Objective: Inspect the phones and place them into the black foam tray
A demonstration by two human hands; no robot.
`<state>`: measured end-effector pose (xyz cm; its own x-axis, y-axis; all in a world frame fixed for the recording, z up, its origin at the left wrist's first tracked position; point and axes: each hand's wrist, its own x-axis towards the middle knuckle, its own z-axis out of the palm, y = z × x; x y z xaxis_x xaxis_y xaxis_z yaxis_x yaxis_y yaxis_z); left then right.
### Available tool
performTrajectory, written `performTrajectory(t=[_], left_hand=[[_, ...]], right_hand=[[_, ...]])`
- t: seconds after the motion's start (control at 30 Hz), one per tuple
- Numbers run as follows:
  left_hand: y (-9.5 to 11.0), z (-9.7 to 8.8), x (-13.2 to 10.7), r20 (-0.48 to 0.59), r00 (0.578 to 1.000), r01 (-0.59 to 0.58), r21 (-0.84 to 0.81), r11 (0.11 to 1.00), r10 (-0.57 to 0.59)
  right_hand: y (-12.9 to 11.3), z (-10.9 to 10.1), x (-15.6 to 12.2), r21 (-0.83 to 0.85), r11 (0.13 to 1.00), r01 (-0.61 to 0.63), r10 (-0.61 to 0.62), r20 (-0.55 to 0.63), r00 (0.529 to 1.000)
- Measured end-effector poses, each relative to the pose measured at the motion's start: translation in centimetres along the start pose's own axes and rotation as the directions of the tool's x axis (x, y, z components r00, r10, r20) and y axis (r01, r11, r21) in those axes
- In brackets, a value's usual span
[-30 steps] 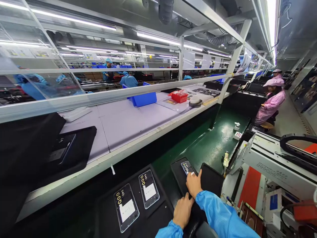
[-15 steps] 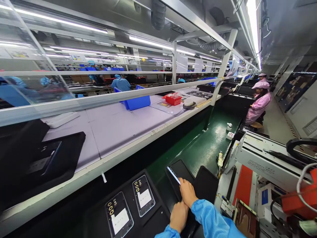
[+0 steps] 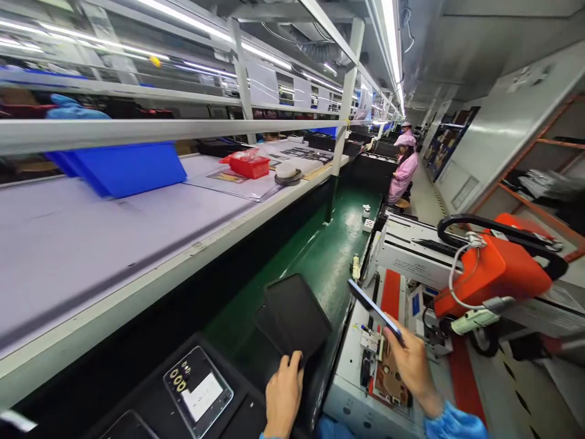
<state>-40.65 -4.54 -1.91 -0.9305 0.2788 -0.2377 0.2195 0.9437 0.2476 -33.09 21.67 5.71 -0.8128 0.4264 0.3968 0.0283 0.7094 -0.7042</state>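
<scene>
Fingers (image 3: pixel 397 336) of my right hand (image 3: pixel 415 367) pinch one end of the phone (image 3: pixel 373 308), tilted over the machine (image 3: pixel 339 379); my left hand (image 3: pixel 283 391) grips a tray (image 3: pixel 297 310) by its near edge. Judged step: phone transfer. Next move seems to call for a steady hold, phone kept clear of the jig (image 3: pixel 390 384).

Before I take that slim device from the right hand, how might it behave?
Probably stiff: the slim device looks straight though the right hand grips only one end. It's likely fairly light, since that hand alone holds it out. Its smooth-looking edge suggests it could slip from a loose hold.
</scene>
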Motion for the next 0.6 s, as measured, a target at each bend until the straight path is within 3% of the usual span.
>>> performTrajectory(t=[0.07, 0.17, 0.33, 0.47, 0.6], left_hand=[[0.1, 0.0, 0.3, 0.003, 1.000, 0.010, 0.006, 1.000, -0.010], [0.4, 0.0, 0.7, 0.024, 1.000, -0.004, 0.031, 1.000, 0.004], [0.4, -0.1, 1.0, 0.035, 0.999, -0.006, 0.085, 0.996, 0.003], [0.3, 0.1, 1.0, 0.041, 0.999, -0.017, 0.096, 0.995, 0.014], [0.3, 0.2, 1.1, 0.015, 0.999, -0.034, 0.095, 0.995, 0.032]], right_hand=[[2.4, -2.7, -2.1, -0.139, 0.989, 0.039, -0.040, -0.003, 0.999], [6.3, -3.5, -5.7, -0.321, 0.943, 0.084, -0.064, 0.074, 0.995], [11.7, 0.4, -10.9, -0.488, 0.868, 0.094, 0.012, 0.211, 0.977], [13.4, 3.9, -13.1, -0.585, 0.810, 0.026, 0.150, 0.250, 0.957], [14.3, 5.9, -13.7, -0.639, 0.768, -0.036, 0.277, 0.281, 0.919]])
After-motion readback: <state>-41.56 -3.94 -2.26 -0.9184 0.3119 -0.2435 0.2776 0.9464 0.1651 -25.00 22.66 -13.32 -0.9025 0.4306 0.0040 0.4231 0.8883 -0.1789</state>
